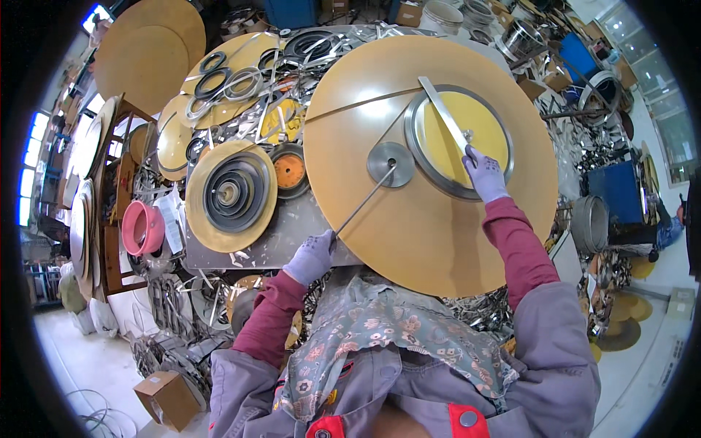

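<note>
A large tan disc (409, 241) takes up the table's right side. On it sits a yellow disc (482, 117) rimmed by a grey metal ring (509, 150). My right hand (484, 173), in a pale purple glove, is closed on the near end of a flat metal bar (440, 109) lying across the yellow disc, beside a small central knob. My left hand (311, 258), gloved alike, grips the near end of a thin metal rod (358, 212). The rod's far end meets the centre of a small grey disc (379, 166). A narrow strip (358, 107) runs over the tan disc's far left part.
Left on the table, dark nested rings (237, 191) lie on a round yellowish board (201, 228), next to an orange-centred wheel (289, 171). Loose rings (213, 82) and metal strips crowd the back. A pink bowl (143, 228) stands further left; a cardboard box (168, 400) is on the floor.
</note>
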`<state>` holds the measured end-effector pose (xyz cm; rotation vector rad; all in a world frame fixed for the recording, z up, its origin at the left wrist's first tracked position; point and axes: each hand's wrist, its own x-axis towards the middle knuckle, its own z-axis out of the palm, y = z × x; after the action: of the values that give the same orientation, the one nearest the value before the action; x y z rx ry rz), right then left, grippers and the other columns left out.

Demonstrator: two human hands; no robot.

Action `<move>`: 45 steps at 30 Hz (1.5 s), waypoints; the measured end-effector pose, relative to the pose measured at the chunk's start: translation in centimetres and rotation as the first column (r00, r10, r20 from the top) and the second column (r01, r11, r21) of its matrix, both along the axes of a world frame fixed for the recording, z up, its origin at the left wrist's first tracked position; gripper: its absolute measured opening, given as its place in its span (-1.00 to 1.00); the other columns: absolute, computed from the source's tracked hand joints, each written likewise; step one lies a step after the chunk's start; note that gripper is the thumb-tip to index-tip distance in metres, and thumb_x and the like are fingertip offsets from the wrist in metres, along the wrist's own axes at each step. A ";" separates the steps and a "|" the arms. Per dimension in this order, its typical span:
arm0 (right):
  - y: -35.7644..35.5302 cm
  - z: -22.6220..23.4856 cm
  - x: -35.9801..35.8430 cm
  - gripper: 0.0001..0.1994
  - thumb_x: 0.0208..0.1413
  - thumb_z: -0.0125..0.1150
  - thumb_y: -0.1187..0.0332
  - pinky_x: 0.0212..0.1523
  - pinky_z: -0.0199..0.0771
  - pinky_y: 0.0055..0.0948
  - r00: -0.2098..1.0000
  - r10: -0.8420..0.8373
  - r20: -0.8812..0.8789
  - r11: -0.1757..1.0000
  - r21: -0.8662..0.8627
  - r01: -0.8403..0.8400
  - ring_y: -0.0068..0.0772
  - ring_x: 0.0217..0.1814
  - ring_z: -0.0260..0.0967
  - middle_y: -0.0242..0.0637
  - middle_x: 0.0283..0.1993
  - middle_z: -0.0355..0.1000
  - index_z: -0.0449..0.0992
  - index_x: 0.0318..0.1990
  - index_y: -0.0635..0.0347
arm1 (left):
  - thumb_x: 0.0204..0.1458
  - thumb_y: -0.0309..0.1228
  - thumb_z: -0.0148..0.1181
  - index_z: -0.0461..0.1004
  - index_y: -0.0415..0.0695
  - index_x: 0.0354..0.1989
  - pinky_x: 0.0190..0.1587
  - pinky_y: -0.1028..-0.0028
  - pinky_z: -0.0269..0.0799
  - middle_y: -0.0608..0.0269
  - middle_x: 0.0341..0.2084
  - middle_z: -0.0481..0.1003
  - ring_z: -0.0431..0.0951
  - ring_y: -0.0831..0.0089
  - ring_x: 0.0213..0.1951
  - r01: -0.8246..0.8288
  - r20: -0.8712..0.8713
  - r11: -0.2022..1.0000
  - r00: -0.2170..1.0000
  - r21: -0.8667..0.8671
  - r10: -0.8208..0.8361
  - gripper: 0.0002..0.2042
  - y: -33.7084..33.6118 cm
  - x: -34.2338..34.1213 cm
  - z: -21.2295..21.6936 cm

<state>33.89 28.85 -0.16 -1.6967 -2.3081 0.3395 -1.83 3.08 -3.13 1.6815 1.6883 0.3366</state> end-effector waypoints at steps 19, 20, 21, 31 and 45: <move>-0.8 0.6 0.2 -0.60 0.18 0.02 0.11 0.03 0.35 -0.17 0.997 -0.028 0.069 0.998 -0.056 0.032 -0.03 -0.02 0.41 -0.05 -0.12 0.49 0.40 0.09 0.10 | 0.00 -0.51 0.00 0.32 -0.25 -0.27 -0.28 0.05 0.33 -0.22 -0.42 0.47 0.48 -0.16 -0.30 -0.065 0.061 0.998 0.996 -0.021 0.066 -0.87 -0.9 1.6 0.4; -0.7 0.2 0.4 -0.60 0.18 0.02 0.11 0.03 0.35 -0.16 0.996 -0.030 0.083 0.999 -0.037 0.033 -0.02 -0.03 0.40 -0.04 -0.12 0.49 0.40 0.09 0.10 | 0.00 -0.51 0.00 0.32 -0.25 -0.27 -0.28 0.05 0.33 -0.22 -0.43 0.47 0.48 -0.16 -0.31 -0.049 0.067 0.999 0.997 0.001 0.049 -0.87 -0.9 1.6 0.3; -0.8 0.1 0.4 -0.59 0.18 0.02 0.10 0.02 0.35 -0.16 0.995 -0.029 0.097 0.999 -0.020 0.031 -0.01 -0.03 0.40 -0.04 -0.13 0.49 0.40 0.09 0.10 | 0.00 -0.51 0.00 0.32 -0.25 -0.27 -0.28 0.05 0.33 -0.22 -0.44 0.47 0.48 -0.17 -0.31 -0.036 0.071 0.999 0.997 0.023 0.035 -0.87 -1.0 1.6 0.1; -0.7 -0.7 0.9 -0.60 0.18 0.02 0.11 -0.01 0.37 -0.15 0.999 0.012 0.047 1.000 -0.001 -0.011 -0.03 -0.06 0.42 -0.04 -0.16 0.49 0.41 0.08 0.11 | 0.04 -0.47 -0.03 0.32 -0.24 -0.26 -0.27 0.04 0.35 -0.22 -0.44 0.47 0.48 -0.17 -0.29 -0.012 0.012 1.000 1.000 0.018 0.012 -0.87 -0.6 1.1 0.4; -2.2 0.3 0.3 -0.53 0.12 0.10 0.09 0.00 0.37 -0.16 0.996 -0.005 0.090 0.997 -0.074 0.012 -0.03 -0.05 0.42 -0.01 -0.14 0.49 0.35 0.15 0.05 | 0.06 -0.46 -0.03 0.33 -0.25 -0.25 -0.28 0.06 0.36 -0.23 -0.43 0.46 0.47 -0.17 -0.30 -0.013 0.029 0.999 1.000 0.035 0.012 -0.86 -0.2 1.1 0.2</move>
<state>34.17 26.66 0.15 -1.7912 -2.3793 0.3582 -0.69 2.91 -2.96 1.6842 1.6821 0.3970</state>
